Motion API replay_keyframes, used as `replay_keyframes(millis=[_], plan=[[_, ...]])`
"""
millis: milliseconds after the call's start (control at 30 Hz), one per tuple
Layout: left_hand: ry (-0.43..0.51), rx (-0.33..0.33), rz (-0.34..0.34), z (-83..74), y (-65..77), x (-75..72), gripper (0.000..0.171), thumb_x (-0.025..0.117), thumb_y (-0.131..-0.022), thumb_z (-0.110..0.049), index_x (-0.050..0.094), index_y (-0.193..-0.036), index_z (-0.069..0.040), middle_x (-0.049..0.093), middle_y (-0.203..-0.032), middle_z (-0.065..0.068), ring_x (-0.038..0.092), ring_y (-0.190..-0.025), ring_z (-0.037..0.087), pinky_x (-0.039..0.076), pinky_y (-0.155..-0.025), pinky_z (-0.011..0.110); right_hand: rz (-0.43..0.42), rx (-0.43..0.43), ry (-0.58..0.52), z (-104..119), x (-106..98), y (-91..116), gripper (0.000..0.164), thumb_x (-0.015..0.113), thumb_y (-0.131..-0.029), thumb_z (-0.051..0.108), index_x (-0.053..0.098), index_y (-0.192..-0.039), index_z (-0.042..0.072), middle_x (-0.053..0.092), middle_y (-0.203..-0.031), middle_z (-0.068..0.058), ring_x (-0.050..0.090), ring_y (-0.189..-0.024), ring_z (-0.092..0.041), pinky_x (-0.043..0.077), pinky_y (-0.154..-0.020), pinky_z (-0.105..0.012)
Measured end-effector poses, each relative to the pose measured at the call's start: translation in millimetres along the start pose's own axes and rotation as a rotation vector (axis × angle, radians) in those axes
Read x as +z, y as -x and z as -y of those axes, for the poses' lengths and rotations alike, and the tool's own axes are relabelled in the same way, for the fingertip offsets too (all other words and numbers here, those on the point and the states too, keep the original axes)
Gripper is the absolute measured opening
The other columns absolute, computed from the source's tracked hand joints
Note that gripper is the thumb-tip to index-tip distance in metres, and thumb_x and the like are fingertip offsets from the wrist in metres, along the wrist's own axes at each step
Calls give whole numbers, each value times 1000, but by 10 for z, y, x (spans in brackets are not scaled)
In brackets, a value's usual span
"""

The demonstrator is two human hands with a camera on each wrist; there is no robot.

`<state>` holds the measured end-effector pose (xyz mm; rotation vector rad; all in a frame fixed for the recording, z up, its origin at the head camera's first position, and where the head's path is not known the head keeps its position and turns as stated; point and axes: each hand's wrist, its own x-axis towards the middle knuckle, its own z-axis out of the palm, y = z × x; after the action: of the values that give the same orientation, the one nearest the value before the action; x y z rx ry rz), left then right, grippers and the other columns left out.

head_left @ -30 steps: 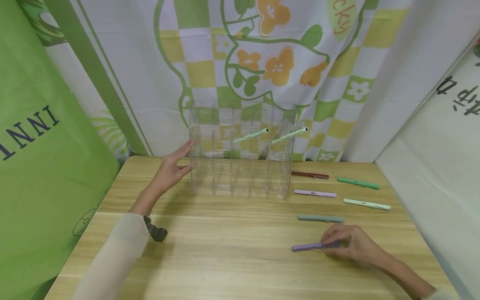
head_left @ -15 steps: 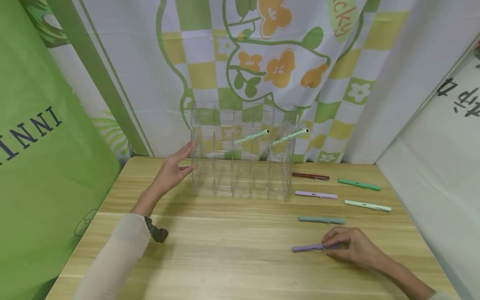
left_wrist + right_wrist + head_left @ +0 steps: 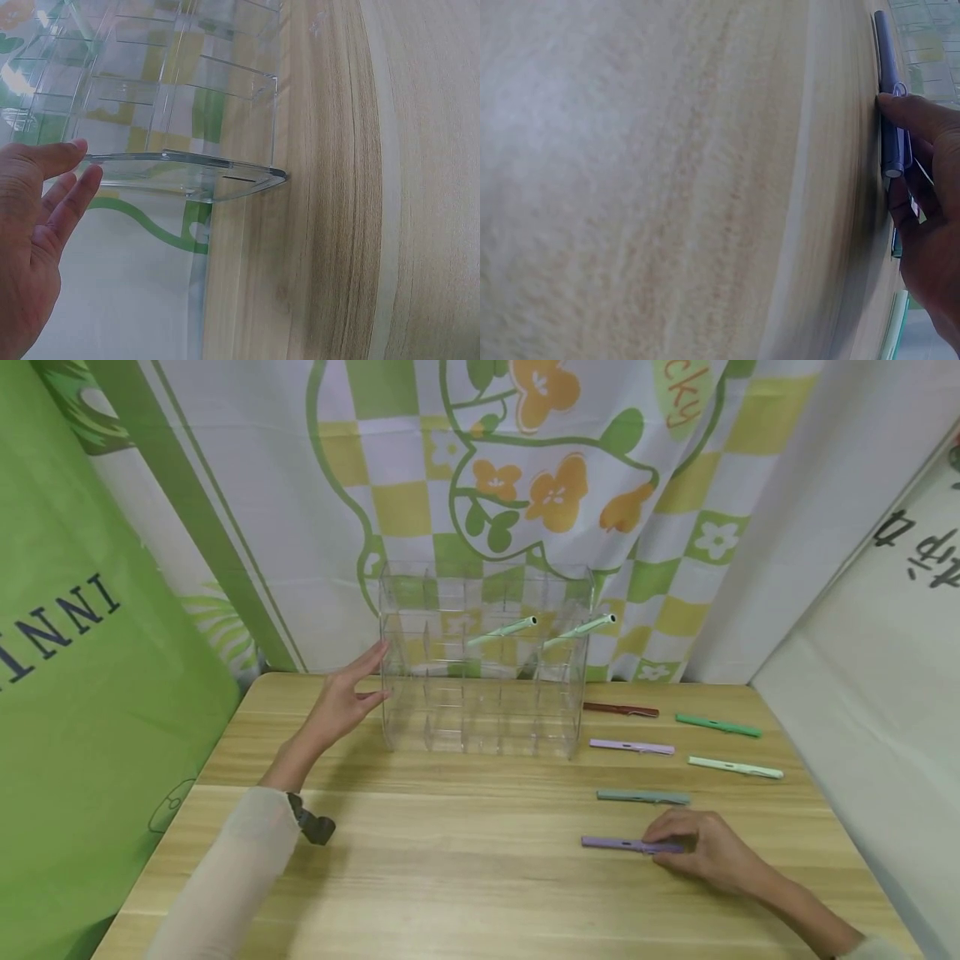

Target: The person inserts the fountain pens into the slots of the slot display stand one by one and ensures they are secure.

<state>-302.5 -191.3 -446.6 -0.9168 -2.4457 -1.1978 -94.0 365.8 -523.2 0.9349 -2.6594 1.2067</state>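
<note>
In the head view, a clear plastic rack (image 3: 480, 693) with rows of compartments stands at the back of the wooden table. Two pale green pens (image 3: 504, 631) poke out of it at a slant. My left hand (image 3: 341, 702) touches the rack's left side with fairly straight fingertips; the left wrist view has the thumb (image 3: 71, 154) right at the side panel's edge. My right hand (image 3: 701, 847) pinches the clip end of a purple pen (image 3: 611, 842) low at the table's front right. In the right wrist view this pen (image 3: 887, 67) lies between thumb and fingers, close over the wood.
Right of the rack lie a dark red pen (image 3: 621, 709), a green pen (image 3: 717, 725), a lilac pen (image 3: 632, 747), a pale green pen (image 3: 735, 767) and a grey-green pen (image 3: 642, 797). Behind the table hangs a patterned curtain (image 3: 408, 510).
The purple pen's free end has swung slightly away from me, so it lies nearly level across the head view, still in my right fingers. My left hand stays at the rack.
</note>
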Motion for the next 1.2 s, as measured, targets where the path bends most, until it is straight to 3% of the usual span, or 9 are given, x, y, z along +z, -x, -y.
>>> replay_keyframes(millis=[567, 900, 1033, 1200], plan=[[10, 6, -10, 13, -3, 9, 82, 79, -86, 16, 43, -159, -1, 37, -167, 17, 58, -134, 47, 68, -86, 38, -39, 43, 17, -9, -6, -21, 35, 94, -75, -1, 83, -101, 20, 79, -100, 5, 72, -95, -11, 55, -94, -8], [35, 7, -15, 38, 16, 19, 83, 78, -86, 17, 43, -159, -2, 37, -167, 17, 57, -136, 47, 67, -87, 34, -62, 73, -46, 46, -46, -72, 33, 92, -77, -3, 82, -100, 18, 79, -100, 2, 72, -101, -10, 49, -101, -3], [41, 12, -19, 36, 17, 19, 82, 78, -86, 17, 44, -159, -1, 37, -167, 17, 56, -137, 47, 67, -87, 35, -71, 97, -68, 80, -79, -111, 30, 90, -78, -4, 82, -100, 16, 79, -100, 1, 72, -98, -9, 54, -96, -6], [49, 13, -23, 25, 11, 13, 82, 78, -86, 17, 44, -159, -2, 38, -167, 18, 57, -135, 47, 67, -87, 35, -84, 68, -126, 74, -114, -164, 30, 86, -79, -12, 81, -101, 9, 78, -98, -6, 72, -95, -13, 61, -90, -15]])
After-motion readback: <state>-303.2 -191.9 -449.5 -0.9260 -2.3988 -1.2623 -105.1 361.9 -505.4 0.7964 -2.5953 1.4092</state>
